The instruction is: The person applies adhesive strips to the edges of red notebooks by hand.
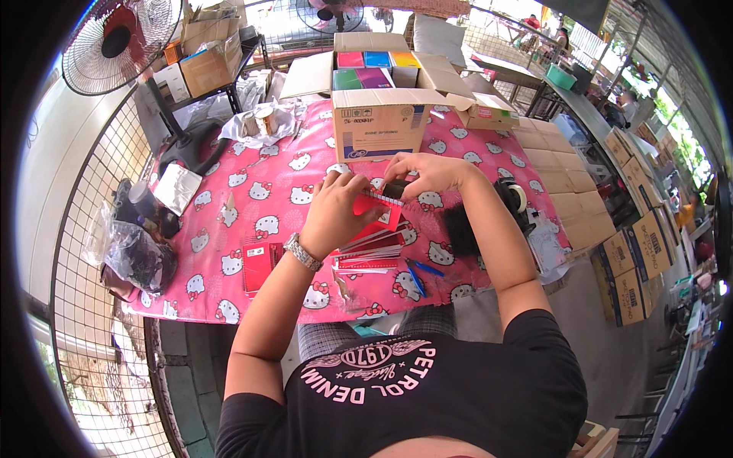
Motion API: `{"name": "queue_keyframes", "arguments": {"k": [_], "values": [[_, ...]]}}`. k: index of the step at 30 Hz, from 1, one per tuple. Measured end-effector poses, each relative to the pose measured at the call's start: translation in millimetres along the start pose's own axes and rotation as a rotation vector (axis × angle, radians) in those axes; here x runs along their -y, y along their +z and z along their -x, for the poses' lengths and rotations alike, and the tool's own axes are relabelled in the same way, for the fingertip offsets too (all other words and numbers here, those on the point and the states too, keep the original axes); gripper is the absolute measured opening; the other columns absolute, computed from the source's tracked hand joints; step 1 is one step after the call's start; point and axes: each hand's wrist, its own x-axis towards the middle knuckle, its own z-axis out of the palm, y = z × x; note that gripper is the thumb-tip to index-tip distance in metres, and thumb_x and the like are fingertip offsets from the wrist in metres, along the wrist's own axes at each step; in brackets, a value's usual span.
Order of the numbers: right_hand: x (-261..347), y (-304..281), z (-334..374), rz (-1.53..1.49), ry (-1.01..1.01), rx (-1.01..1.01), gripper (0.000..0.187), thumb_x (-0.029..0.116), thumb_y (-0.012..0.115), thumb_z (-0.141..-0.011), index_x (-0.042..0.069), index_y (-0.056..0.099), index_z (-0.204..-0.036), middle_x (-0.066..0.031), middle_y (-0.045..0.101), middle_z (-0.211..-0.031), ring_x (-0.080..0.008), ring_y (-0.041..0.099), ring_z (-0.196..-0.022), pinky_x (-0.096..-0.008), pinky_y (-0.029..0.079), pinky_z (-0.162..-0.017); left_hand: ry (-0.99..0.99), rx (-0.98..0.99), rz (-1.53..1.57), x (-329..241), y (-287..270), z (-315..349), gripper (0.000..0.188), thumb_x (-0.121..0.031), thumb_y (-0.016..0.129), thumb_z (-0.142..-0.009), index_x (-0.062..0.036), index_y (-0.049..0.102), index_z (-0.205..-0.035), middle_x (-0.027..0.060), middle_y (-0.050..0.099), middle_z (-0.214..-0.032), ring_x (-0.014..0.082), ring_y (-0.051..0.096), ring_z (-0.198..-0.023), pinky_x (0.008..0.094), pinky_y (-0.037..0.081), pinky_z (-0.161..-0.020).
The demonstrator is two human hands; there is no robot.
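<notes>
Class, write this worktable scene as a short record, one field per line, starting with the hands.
Left hand: holding a red notebook
Right hand: fingers at a small dark object, kind unclear, by the notebook's edge
Below hands: stack of red notebooks
Right of stack: blue-handled pliers
Beyond hands: open cardboard box, coloured books inside
Table cover: pink, patterned
</notes>
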Motion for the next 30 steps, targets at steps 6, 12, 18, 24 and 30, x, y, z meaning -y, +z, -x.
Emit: {"name": "queue_keyframes", "arguments": {"k": [6,12,18,24,30], "values": [[4.9,-1.7,-3.0,-0.042,-0.169,0.030,0.060,0.031,0.077,-0.068,0.003,0.069,-0.120,-0.0099,0.056,-0.128,-0.0227,0.053,-0.121,-0.0356,0.039,-0.105,0.006,0.007,0.038,0.2,-4.5,-5.0,0.041,-0.032,0.084,-0.074,-0.0069,0.063,-0.099,0.0089,0.067,-0.096,0.0323,0.057,-0.098,0.0433,0.049,-0.085],[4.9,-1.3,-13.8,-0.353,-0.333,0.139,0.057,0.026,0.070,-0.069,-0.001,0.067,-0.119,-0.0104,0.059,-0.124,-0.0222,0.053,-0.119,-0.0338,0.041,-0.104,-0.018,-0.029,0.107,15.1,-6.3,-3.7,0.039,-0.026,0.084,-0.076,-0.0050,0.062,-0.101,0.0126,0.066,-0.099,0.0345,0.060,-0.100,0.0438,0.049,-0.088],[0.8,-1.3,-34.4,-0.238,-0.103,0.096,0.059,0.032,0.070,-0.070,-0.001,0.067,-0.118,-0.0096,0.058,-0.123,-0.0229,0.055,-0.117,-0.0344,0.042,-0.103,-0.109,0.063,0.179,35.7,-16.6,-1.2,0.039,-0.026,0.081,-0.078,-0.0052,0.063,-0.107,0.0142,0.063,-0.108,0.0366,0.059,-0.106,0.0453,0.050,-0.090],[3.5,4.6,-45.6,-0.364,-0.097,0.093,0.056,0.018,0.064,-0.067,0.002,0.067,-0.119,-0.0099,0.059,-0.125,-0.0217,0.056,-0.116,-0.0328,0.038,-0.107,-0.082,0.050,0.298,39.5,-15.7,-0.8,0.038,-0.020,0.082,-0.079,-0.0002,0.063,-0.105,0.0126,0.063,-0.098,0.0262,0.063,-0.087,0.0369,0.050,-0.076],[2.7,0.8,-43.8,-0.482,-0.135,0.135,0.058,0.017,0.066,-0.065,-0.001,0.065,-0.121,-0.0093,0.060,-0.122,-0.0197,0.057,-0.113,-0.0310,0.041,-0.103,-0.113,0.076,0.336,42.7,-14.2,-1.8,0.037,-0.016,0.082,-0.080,-0.0001,0.060,-0.105,0.0121,0.066,-0.094,0.0219,0.066,-0.081,0.0352,0.052,-0.074]]}}
